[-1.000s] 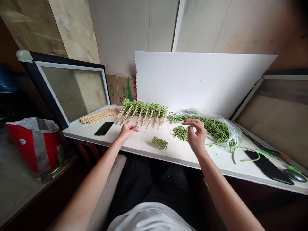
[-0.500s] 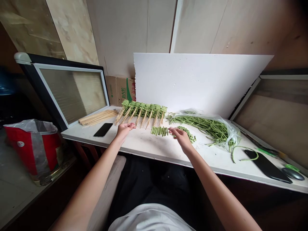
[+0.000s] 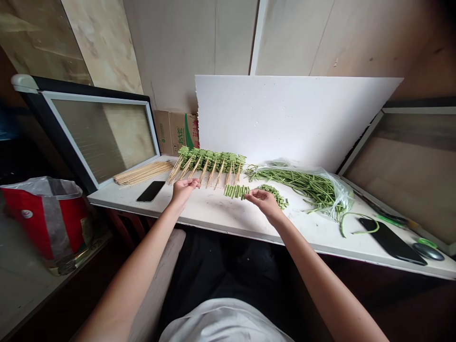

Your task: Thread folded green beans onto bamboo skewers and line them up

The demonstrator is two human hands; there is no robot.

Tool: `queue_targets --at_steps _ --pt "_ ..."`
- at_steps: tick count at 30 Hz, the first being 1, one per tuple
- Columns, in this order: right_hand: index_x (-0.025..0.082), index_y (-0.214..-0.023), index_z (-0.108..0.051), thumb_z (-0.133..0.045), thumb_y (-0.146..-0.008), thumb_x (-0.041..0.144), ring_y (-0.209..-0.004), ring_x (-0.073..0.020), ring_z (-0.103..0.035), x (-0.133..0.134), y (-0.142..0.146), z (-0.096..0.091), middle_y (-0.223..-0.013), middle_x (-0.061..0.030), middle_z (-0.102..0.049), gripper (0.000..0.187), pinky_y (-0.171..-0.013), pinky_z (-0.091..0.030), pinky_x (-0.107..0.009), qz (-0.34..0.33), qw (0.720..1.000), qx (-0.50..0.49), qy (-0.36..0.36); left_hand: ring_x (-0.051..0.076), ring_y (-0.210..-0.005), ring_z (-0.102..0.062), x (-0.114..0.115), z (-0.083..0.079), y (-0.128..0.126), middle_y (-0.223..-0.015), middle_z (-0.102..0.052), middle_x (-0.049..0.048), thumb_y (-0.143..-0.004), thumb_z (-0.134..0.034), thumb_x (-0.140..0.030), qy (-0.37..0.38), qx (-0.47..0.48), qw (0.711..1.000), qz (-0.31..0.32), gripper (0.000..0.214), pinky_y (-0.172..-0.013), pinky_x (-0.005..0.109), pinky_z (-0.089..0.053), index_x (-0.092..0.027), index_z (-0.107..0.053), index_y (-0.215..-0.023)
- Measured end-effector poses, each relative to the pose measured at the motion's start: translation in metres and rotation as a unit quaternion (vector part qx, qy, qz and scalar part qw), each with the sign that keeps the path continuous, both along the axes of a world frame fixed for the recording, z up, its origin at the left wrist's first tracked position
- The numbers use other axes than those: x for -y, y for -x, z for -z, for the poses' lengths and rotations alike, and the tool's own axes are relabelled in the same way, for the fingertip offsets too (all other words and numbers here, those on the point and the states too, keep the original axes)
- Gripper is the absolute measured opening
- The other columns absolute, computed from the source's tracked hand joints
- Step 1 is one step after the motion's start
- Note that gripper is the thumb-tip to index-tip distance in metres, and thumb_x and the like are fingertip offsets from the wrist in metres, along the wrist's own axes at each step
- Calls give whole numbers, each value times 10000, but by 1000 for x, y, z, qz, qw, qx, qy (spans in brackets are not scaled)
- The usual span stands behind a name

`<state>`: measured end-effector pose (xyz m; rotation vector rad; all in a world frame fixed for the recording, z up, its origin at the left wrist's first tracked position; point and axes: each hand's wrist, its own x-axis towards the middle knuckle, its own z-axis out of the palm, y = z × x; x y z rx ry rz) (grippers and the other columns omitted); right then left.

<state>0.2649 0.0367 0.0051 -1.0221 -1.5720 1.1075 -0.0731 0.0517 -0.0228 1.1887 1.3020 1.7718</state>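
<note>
A thin bamboo skewer (image 3: 213, 186) is pinched at its bare end in my left hand (image 3: 183, 192), held level above the table. Several cut green bean pieces (image 3: 235, 191) sit side by side along its right part. My right hand (image 3: 266, 203) is closed at the right end of that row, fingertips on the last bean piece. A small pile of cut bean pieces (image 3: 276, 192) lies just behind my right hand. Beyond both hands, loaded bean skewers (image 3: 213, 160) are stacked in a row, their bare sticks pointing toward me.
Bare skewers (image 3: 142, 173) lie at the left behind a phone (image 3: 151, 191). Long whole beans (image 3: 306, 184) in a plastic bag lie at the right, near another phone (image 3: 392, 241). A white board (image 3: 295, 118) stands behind the table. A red bag (image 3: 28, 223) is at the left.
My right hand has shifted slightly left, against the end of the bean row. My left hand keeps its pinch on the skewer. The view has tilted a little.
</note>
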Motion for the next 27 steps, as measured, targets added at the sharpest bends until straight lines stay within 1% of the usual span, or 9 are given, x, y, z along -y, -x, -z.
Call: queue_targets --at_steps 3,7,12,15,17,21,23,25,27 --pt "206 -822 -717 -888 -712 620 -901 -230 -671 -3 -1 0 -901 -66 -756 461 -849 -496 -366 -10 999 -29 7 243 -908 -763 3 -5 -1 -946 -804 140 -744 -885 -447 6 -8 1000 28 406 -930 389 -562 -109 -797 -950" --pt "213 -861 -708 -880 -720 607 -821 -194 -640 -7 -7 -4 -863 -36 -718 453 -798 -497 -337 22 997 -71 -26 251 -887 -744 12 -17 5 -922 -807 153 -739 -889 -469 39 -109 984 138 442 -873 384 -563 -116 -817 -995" --pt "214 -918 -720 -884 -722 602 -826 -209 -628 -1 -20 -23 -931 -59 -715 465 -700 -480 -315 32 996 -22 -77 256 -833 -739 27 -31 9 -870 -814 133 -789 -845 -446 90 -295 914 262 273 -793 343 -567 -177 -847 -838" --pt "230 -944 -726 -899 -714 586 -819 -205 -621 4 -27 -33 -994 -59 -708 458 -678 -481 -313 14 996 -5 -83 255 -772 -744 32 -31 2 -823 -810 126 -801 -839 -460 114 -334 873 337 265 -730 329 -565 -195 -847 -805" --pt "243 -942 -726 -904 -710 585 -846 -214 -632 4 -29 -36 -1010 -57 -710 450 -695 -499 -318 9 996 -8 -86 252 -741 -742 31 -26 -4 -805 -807 128 -796 -844 -469 117 -333 861 366 275 -703 326 -562 -194 -841 -806" --pt "243 -991 -748 -889 -719 596 -977 -256 -663 -6 -31 -30 -1086 -87 -735 468 -787 -539 -354 53 992 -35 -108 242 -739 -744 24 -7 -13 -763 -795 123 -751 -882 -458 119 -281 884 354 281 -714 320 -562 -186 -815 -776" --pt "227 -1011 -753 -851 -739 609 -1044 -266 -661 -16 -34 -25 -1138 -102 -740 479 -828 -541 -366 135 980 -77 -122 232 -716 -737 18 2 -14 -728 -783 116 -677 -932 -436 142 -212 909 331 315 -703 315 -558 -166 -803 -774" --pt "214 -979 -747 -802 -755 610 -1055 -266 -657 -26 -40 -20 -1124 -103 -746 458 -815 -535 -360 227 959 -123 -113 212 -692 -722 13 10 -13 -715 -773 110 -661 -938 -450 144 -186 925 297 360 -693 311 -552 -146 -786 -780" --pt "207 -940 -743 -771 -758 576 -1046 -264 -657 -33 -47 -17 -1106 -100 -753 413 -781 -525 -344 274 946 -144 -92 191 -671 -701 8 13 -10 -729 -773 109 -664 -936 -469 138 -161 944 253 401 -686 309 -546 -134 -770 -807"
